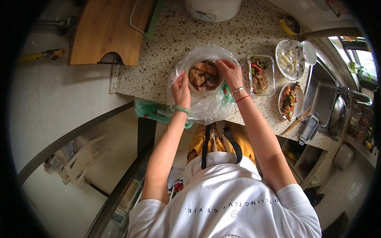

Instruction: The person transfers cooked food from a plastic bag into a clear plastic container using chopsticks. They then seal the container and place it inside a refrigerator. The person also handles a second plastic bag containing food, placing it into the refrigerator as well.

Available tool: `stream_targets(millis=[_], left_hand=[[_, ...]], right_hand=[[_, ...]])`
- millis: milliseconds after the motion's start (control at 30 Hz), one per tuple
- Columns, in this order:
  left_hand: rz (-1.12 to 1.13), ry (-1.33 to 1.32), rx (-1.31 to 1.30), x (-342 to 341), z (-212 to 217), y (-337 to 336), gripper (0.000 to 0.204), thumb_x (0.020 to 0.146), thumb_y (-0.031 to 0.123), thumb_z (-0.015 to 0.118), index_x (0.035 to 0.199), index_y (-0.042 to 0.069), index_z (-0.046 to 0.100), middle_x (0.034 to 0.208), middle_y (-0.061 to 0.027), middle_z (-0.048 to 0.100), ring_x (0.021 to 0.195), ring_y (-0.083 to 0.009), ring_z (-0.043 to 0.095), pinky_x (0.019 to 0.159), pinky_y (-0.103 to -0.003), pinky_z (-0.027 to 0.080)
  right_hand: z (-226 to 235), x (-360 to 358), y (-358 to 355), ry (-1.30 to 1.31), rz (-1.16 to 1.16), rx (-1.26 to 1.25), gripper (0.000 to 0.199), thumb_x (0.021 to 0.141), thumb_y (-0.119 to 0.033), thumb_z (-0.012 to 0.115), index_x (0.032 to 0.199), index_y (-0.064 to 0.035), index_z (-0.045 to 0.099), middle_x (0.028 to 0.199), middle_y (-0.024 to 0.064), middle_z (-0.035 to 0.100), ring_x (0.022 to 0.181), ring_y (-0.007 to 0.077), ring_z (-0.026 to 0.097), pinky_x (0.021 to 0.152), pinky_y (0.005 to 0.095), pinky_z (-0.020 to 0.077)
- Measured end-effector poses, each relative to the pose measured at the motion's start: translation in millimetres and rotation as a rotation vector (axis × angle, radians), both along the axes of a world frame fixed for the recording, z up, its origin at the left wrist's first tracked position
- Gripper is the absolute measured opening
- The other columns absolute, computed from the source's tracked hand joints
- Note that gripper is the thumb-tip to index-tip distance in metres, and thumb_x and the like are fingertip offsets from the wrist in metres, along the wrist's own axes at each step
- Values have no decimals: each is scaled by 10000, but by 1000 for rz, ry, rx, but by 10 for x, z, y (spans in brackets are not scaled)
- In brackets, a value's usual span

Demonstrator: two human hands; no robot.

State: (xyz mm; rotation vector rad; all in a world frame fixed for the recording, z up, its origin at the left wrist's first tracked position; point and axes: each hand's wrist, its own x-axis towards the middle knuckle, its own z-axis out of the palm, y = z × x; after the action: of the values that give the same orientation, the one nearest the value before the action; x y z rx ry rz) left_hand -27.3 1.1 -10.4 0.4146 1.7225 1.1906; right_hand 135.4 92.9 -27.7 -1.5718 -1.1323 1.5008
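On the speckled counter, a round bowl of brown cooked meat chunks [203, 75] stands within a clear plastic bag [212, 105], which is crumpled around it and spreads toward the counter's front edge. At the bowl's left side, my left hand [181, 89] has its fingers bent on the bag; a green bangle circles that wrist. My right hand [230, 73] pinches the plastic at the bowl's upper right rim, its fingertips partly hidden. Beside my right wrist, a green printed patch shows on the bag.
Right of my hands are a rectangular glass container of food [261, 75], a plate of pale slices [288, 59] and a fish dish [291, 101]. Chopsticks [297, 122] lie near the sink [322, 93]. A wooden board [109, 29] stands upper left; a white appliance [213, 8] sits behind.
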Motion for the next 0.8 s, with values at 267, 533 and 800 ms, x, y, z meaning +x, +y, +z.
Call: stream_targets(millis=[267, 533, 800], left_hand=[[26, -31, -1, 41, 51, 19, 597, 933, 429, 511, 1358, 15, 446, 1379, -86, 465, 1286, -209, 401, 1063, -330, 292], [17, 49, -44, 36, 62, -50, 549, 914, 402, 572, 1275, -9, 520, 1297, -90, 530, 1177, -179, 493, 967, -323, 395], [149, 101, 69, -18, -188, -63, 330, 923, 285, 595, 1043, -21, 629, 994, -60, 645, 927, -124, 580, 774, -264, 467]], right_hand=[[-174, -67, 230, -284, -33, -119, 377, 799, -333, 699, 955, 10, 697, 820, 98, 699, 741, 178, 649, 695, 295, 496], [-213, 3, 110, -157, -78, 5, 309, 813, -289, 688, 938, -8, 700, 823, 107, 701, 760, 166, 650, 713, 293, 495], [94, -33, -179, 90, -125, 230, 134, 863, -118, 659, 941, -9, 662, 834, 32, 668, 704, 73, 561, 642, 234, 465]])
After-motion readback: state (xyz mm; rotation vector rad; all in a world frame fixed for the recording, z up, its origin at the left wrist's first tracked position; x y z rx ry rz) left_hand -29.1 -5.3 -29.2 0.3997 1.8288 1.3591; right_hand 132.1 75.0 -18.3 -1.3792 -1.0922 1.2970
